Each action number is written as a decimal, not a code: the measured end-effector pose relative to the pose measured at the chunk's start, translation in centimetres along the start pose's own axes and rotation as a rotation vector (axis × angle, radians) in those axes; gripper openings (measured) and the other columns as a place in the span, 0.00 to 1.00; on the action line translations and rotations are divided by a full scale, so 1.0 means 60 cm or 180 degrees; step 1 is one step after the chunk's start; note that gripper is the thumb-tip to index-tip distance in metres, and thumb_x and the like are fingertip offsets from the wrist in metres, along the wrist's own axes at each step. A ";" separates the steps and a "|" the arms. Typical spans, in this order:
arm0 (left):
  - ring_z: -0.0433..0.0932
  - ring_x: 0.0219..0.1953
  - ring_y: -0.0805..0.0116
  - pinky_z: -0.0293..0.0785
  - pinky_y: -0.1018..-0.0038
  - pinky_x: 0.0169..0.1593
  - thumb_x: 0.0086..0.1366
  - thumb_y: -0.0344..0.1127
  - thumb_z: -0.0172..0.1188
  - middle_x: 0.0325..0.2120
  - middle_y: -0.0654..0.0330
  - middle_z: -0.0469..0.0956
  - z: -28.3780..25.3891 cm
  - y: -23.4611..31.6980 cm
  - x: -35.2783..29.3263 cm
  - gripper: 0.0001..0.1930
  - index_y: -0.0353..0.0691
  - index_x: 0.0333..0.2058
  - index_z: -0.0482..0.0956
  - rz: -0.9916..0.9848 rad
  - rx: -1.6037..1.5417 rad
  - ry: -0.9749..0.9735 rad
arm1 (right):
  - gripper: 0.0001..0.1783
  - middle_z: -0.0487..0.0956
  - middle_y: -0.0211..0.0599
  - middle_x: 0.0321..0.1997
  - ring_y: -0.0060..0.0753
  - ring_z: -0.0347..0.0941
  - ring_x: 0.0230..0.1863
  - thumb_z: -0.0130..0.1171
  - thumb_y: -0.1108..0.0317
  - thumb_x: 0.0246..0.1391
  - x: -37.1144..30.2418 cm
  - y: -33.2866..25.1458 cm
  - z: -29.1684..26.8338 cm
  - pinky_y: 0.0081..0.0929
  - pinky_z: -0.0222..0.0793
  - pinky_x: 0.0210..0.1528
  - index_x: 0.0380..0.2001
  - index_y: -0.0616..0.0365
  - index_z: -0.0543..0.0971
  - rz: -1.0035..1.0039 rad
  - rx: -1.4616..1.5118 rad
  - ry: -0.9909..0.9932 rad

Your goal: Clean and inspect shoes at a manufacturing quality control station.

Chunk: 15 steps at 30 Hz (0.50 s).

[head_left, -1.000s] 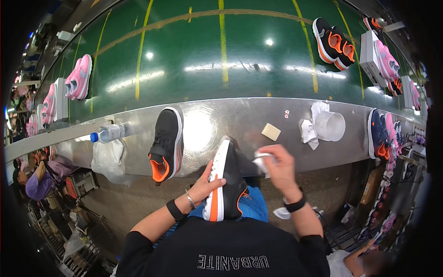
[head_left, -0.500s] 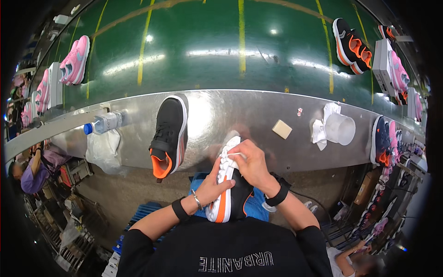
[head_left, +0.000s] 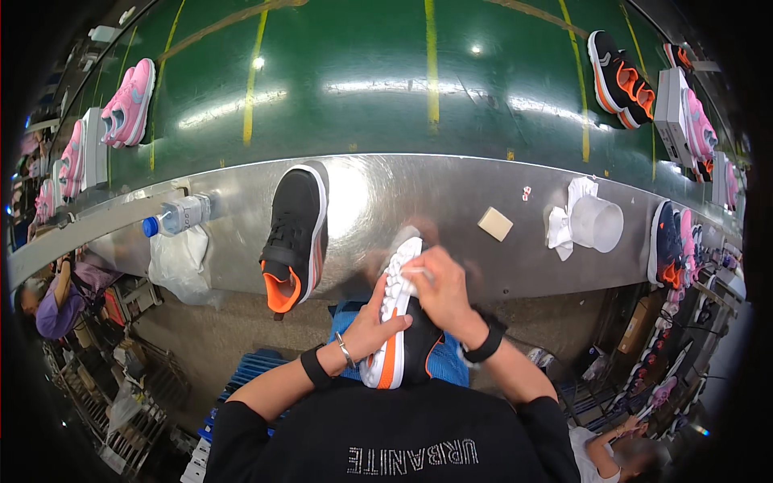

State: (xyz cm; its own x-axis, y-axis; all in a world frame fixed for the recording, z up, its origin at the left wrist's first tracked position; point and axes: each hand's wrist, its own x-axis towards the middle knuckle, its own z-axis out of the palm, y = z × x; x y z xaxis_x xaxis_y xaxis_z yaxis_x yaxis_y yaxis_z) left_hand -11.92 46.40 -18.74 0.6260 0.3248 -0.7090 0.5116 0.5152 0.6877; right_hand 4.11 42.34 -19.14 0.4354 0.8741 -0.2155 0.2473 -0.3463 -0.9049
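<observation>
While forearms (head_left: pixel 278 378) slant inward, hands (head_left: pixel 370 330) meet at a shoe (head_left: pixel 392 354).

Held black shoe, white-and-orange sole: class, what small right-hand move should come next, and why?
Perhaps slide the white cloth-like wad heelward along the sole: the right hand holds it against the toe end, while the left hand steadies the shoe.

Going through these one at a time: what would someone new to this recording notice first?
Probably the black shoe with its white-and-orange sole, low in the middle, held in the left hand while the right hand presses a white wad to the sole. Next, a similar shoe with orange lining, on the metal ledge to the left. Beyond stretches a bright green surface with yellow lines.
</observation>
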 end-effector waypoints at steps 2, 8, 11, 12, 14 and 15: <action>0.69 0.48 0.63 0.63 0.74 0.51 0.54 0.39 0.58 0.46 0.46 0.69 -0.003 0.003 -0.004 0.44 0.31 0.60 0.37 -0.0071 0.0006 -0.0077 | 0.03 0.73 0.41 0.25 0.38 0.71 0.28 0.56 0.74 0.42 0.001 -0.005 0.002 0.27 0.65 0.32 0.24 0.62 0.76 -0.0083 0.0135 -0.0016; 0.64 0.53 0.62 0.57 0.74 0.55 0.54 0.39 0.58 0.51 0.46 0.64 -0.006 0.008 -0.002 0.45 0.31 0.60 0.37 -0.0116 -0.0258 -0.0168 | 0.03 0.73 0.41 0.25 0.37 0.71 0.28 0.57 0.75 0.41 0.003 0.001 0.007 0.26 0.65 0.32 0.24 0.61 0.76 0.0035 0.0042 0.0111; 0.61 0.55 0.63 0.55 0.74 0.57 0.54 0.38 0.58 0.53 0.46 0.61 -0.010 0.003 -0.002 0.45 0.31 0.60 0.37 -0.0096 -0.0326 -0.0234 | 0.03 0.73 0.42 0.25 0.38 0.71 0.28 0.56 0.75 0.42 0.019 0.005 0.004 0.26 0.65 0.32 0.24 0.62 0.75 -0.0122 0.0115 -0.0001; 0.61 0.55 0.63 0.55 0.74 0.57 0.54 0.38 0.58 0.53 0.46 0.61 -0.007 0.004 -0.004 0.45 0.31 0.60 0.37 -0.0108 -0.0329 -0.0253 | 0.03 0.73 0.42 0.25 0.38 0.71 0.29 0.56 0.75 0.42 0.033 0.016 0.002 0.27 0.66 0.32 0.24 0.62 0.75 0.0086 0.0003 0.0073; 0.60 0.56 0.63 0.55 0.74 0.57 0.54 0.37 0.58 0.54 0.47 0.60 -0.010 0.007 -0.001 0.44 0.31 0.60 0.36 -0.0170 -0.0307 -0.0208 | 0.03 0.73 0.42 0.26 0.38 0.71 0.30 0.56 0.75 0.42 0.031 0.021 0.006 0.27 0.66 0.33 0.24 0.62 0.75 0.0195 -0.0016 0.0243; 0.60 0.56 0.63 0.55 0.74 0.57 0.54 0.37 0.58 0.54 0.47 0.60 -0.011 0.007 0.000 0.44 0.31 0.60 0.36 -0.0168 -0.0309 -0.0206 | 0.03 0.73 0.42 0.27 0.39 0.72 0.30 0.56 0.75 0.42 0.019 0.015 0.008 0.28 0.66 0.32 0.24 0.62 0.75 0.0019 -0.0011 0.0139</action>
State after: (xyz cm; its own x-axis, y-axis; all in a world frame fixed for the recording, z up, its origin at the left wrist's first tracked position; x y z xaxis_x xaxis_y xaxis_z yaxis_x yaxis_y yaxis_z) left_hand -12.09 47.17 -18.55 0.6380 0.2448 -0.7301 0.4876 0.6055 0.6290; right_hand 4.38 43.21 -20.37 0.4742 0.8563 -0.2046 0.2477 -0.3527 -0.9024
